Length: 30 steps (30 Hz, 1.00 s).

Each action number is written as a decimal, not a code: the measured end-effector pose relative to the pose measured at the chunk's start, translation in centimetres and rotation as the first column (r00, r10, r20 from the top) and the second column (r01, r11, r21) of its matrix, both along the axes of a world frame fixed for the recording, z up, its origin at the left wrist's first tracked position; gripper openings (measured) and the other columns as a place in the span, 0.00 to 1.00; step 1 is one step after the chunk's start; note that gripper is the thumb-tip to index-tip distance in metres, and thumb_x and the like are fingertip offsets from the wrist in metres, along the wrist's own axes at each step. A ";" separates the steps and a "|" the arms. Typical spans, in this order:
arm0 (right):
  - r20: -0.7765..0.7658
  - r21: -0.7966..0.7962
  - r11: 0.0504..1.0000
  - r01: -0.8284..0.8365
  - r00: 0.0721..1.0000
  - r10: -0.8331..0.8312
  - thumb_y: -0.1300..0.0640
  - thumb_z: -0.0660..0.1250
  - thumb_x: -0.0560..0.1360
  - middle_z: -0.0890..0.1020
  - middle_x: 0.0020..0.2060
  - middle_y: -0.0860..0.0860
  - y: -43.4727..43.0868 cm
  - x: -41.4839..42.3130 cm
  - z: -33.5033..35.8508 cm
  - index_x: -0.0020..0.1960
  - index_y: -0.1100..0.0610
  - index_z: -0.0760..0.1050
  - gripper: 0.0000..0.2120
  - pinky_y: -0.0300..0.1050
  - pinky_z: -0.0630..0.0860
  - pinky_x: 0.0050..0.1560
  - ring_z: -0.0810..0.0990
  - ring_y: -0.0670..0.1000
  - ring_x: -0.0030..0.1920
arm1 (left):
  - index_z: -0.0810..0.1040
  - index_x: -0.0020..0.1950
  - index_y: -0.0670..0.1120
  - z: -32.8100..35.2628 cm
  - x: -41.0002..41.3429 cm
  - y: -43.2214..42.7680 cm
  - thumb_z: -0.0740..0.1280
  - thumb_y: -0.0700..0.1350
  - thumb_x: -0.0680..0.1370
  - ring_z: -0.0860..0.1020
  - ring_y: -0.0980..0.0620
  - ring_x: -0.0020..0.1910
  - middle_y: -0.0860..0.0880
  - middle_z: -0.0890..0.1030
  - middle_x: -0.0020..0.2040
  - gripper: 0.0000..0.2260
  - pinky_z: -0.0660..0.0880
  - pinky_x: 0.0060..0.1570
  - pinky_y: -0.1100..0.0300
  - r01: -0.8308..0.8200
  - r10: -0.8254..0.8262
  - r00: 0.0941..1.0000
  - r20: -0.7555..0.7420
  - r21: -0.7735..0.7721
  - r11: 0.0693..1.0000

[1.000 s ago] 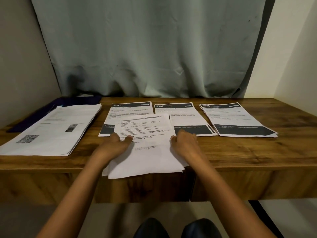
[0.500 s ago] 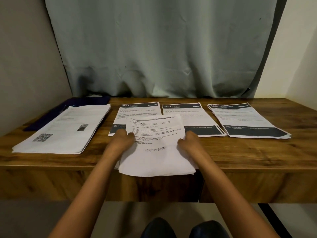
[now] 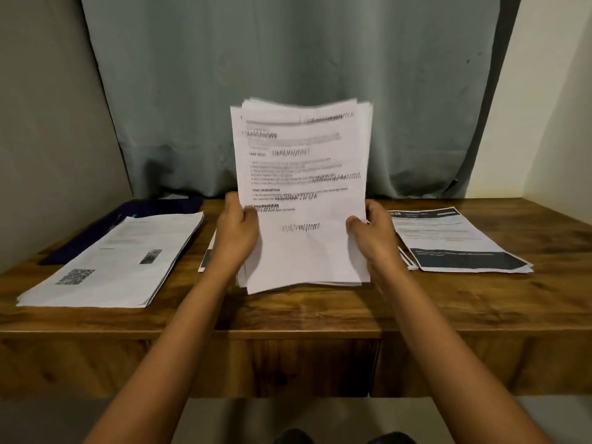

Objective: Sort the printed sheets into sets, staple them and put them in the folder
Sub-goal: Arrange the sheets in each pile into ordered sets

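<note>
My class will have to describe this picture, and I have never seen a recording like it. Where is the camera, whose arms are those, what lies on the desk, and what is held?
No machine here: a person wears a wide-angle camera on the head, looking forward and down, so the two bare arms are their own. The left hand and right hand grip the side edges of a stack of white printed sheets, held upright over the brown wooden table. At the left lies a pile of white sheets with a square code, partly over a dark blue flat folder. At the right lies a pile of sheets with dark banners. Further sheets show behind the left hand, mostly hidden. A grey-green curtain hangs behind.
</note>
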State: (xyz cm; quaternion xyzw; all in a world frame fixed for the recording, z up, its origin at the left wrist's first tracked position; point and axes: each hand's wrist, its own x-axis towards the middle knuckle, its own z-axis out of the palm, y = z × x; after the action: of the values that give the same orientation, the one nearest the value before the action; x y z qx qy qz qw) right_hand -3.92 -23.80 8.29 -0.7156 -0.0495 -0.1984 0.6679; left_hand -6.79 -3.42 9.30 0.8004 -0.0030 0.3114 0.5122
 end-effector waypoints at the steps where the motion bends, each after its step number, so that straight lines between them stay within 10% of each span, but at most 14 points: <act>1: 0.023 -0.002 1.000 -0.004 1.000 0.004 0.67 0.60 0.78 0.79 0.57 0.50 -0.1 0.4 0.7 0.62 0.57 0.71 0.14 0.41 0.74 0.52 0.78 0.50 0.55 | 0.67 0.61 0.41 0.6 0.1 -0.4 0.55 0.39 0.82 0.73 0.56 0.49 0.52 0.74 0.55 0.08 0.69 0.40 0.74 -0.002 0.002 0.999 0.034 0.003 1.000; 30: 0.080 -0.043 0.998 -0.047 0.996 0.050 0.60 0.56 0.81 0.77 0.56 0.46 0.5 2.0 -0.2 0.62 0.52 0.69 0.11 0.42 0.72 0.56 0.75 0.46 0.54 | 0.65 0.63 0.39 -0.1 2.3 -0.7 0.59 0.46 0.82 0.76 0.67 0.45 0.55 0.74 0.54 0.13 0.70 0.37 0.79 0.031 -0.022 0.971 0.240 -0.032 0.999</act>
State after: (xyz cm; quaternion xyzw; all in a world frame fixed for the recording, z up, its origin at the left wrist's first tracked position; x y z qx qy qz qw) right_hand -1.87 -23.33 8.14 -0.7192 -0.0982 -0.2100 0.6550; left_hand -4.51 -4.07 9.22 0.7476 -0.0698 0.3987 0.5265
